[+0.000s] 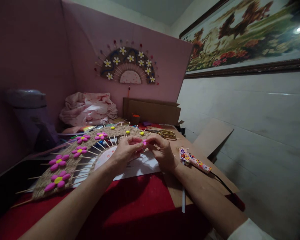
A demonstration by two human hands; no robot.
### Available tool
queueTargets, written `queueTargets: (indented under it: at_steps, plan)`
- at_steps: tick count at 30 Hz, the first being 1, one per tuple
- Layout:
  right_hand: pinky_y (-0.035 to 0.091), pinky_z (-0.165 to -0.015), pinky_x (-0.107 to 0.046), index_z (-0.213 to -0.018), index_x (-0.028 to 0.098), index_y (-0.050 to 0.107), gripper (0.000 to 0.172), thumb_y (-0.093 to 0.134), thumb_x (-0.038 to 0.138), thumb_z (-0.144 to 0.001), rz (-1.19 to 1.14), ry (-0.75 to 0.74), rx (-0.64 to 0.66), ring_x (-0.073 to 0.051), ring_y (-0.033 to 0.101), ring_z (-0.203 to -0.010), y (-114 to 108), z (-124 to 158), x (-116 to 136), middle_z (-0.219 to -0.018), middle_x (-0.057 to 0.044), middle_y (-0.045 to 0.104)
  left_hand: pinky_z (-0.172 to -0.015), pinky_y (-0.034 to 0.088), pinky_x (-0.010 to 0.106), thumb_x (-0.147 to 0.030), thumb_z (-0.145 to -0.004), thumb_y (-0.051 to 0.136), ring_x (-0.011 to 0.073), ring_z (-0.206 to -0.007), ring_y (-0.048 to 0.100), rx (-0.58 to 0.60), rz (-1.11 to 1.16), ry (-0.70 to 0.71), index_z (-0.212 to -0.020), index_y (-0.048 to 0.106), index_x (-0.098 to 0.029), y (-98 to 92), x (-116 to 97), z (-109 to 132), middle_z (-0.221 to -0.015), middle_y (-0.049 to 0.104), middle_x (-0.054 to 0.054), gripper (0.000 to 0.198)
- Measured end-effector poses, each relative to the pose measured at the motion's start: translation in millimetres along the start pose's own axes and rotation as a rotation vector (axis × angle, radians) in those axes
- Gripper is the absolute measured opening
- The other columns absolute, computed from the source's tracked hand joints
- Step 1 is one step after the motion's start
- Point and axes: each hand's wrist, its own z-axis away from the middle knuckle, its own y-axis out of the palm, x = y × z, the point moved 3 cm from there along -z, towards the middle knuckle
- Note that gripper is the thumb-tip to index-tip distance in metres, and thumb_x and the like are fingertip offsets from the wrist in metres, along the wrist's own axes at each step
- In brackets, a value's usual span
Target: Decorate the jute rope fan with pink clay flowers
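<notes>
My left hand (128,148) and my right hand (162,151) meet above the front of a half-round twine-wrapped fan (50,170). Pinched between the fingertips of both is a small piece of pink clay (144,143); its exact shape is mostly covered. Thin wooden sticks radiate through the fan. Pink flowers with yellow centres, such as one flower (58,180), sit along its left side. Farther along the band are bare yellow dots, among them a yellow dot (127,132). The fan's pale spotted centre (103,159) is partly behind my left hand.
A flowered glue gun (195,161) with a clear glue stick (183,196) lies on cardboard (173,186) at right. Gold-handled scissors (166,134) rest behind my right hand. A tumbler (32,120) and bunched pink cloth (90,108) stand at back left. A finished-looking fan (130,76) hangs on the pink panel.
</notes>
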Motion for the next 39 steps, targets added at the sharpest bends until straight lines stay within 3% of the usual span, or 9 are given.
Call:
queueTargets:
  at_steps: [8,13,22,26,30,35,39]
  plan:
    - [0.048,-0.07,-0.029,-0.09,0.019,0.063,0.008,0.06,0.022,-0.083,0.082,-0.029,0.053,-0.016,0.059,-0.078,1.5,0.0,1.0,-0.084,-0.004,0.064,-0.046,0.034,0.019,-0.017,-0.059,0.075,0.006,-0.046,0.048,-0.021,-0.025,0.054,-0.066,0.061,-0.014,-3.6,1.7,-4.0,-0.053,0.057,-0.002,0.015]
    - [0.048,-0.068,-0.027,-0.088,0.019,0.062,0.006,0.061,0.021,-0.082,0.083,-0.031,0.059,-0.015,0.059,-0.075,2.1,0.6,2.0,-0.082,-0.004,0.063,-0.045,0.032,0.017,-0.021,-0.061,0.076,0.0051,-0.046,0.047,-0.004,-0.007,0.063,-0.066,0.06,-0.014,-1.5,1.4,-3.0,-0.054,0.056,-0.002,0.018]
    - [0.047,-0.067,-0.027,-0.086,0.019,0.062,0.006,0.059,0.023,-0.083,0.082,0.02,0.098,-0.014,0.058,-0.074,5.2,1.7,1.1,-0.08,-0.003,0.063,-0.047,0.036,0.018,-0.014,-0.056,0.073,0.0065,-0.048,0.051,-0.047,-0.027,0.032,-0.069,0.058,-0.015,0.9,-1.6,-0.2,-0.059,0.058,-0.002,0.02]
    - [0.046,-0.053,-0.024,-0.079,0.018,0.061,0.013,0.065,0.03,-0.078,-0.191,0.223,0.112,-0.011,0.054,-0.058,7.5,1.5,-2.2,-0.07,0.0,0.06,-0.044,0.034,0.019,-0.01,-0.055,0.07,0.0057,-0.045,0.046,-0.08,0.005,0.027,-0.066,0.059,-0.015,-0.3,-2.4,-0.7,-0.053,0.054,-0.003,0.017]
    - [0.043,-0.044,-0.021,-0.076,0.017,0.06,0.021,0.067,0.037,-0.075,-0.539,0.461,0.042,-0.007,0.05,-0.046,4.6,-0.5,-8.9,-0.064,0.002,0.059,-0.042,0.03,0.018,-0.009,-0.057,0.066,0.005,-0.042,0.038,-0.1,0.118,0.057,-0.073,0.065,-0.013,-1.7,-8.4,-1.6,-0.047,0.045,-0.005,0.017]
    - [0.044,-0.045,-0.021,-0.075,0.016,0.063,0.022,0.072,0.036,-0.07,-0.623,0.502,-0.057,-0.007,0.05,-0.048,0.9,-3.1,-14.0,-0.064,0.001,0.062,-0.043,0.032,0.018,-0.027,-0.065,0.074,0.0055,-0.046,0.042,-0.029,0.102,0.028,-0.069,0.063,-0.012,0.1,-11.3,0.7,-0.055,0.051,-0.001,0.019]
    - [0.047,-0.05,-0.022,-0.076,0.018,0.063,0.021,0.077,0.03,-0.066,-0.563,0.446,-0.08,-0.008,0.053,-0.051,2.7,-2.8,-11.8,-0.066,0.002,0.062,-0.038,0.024,0.017,-0.033,-0.066,0.075,0.0033,-0.041,0.038,0.029,-0.045,0.016,-0.06,0.058,-0.013,1.3,-7.6,3.4,-0.054,0.052,-0.001,0.026]
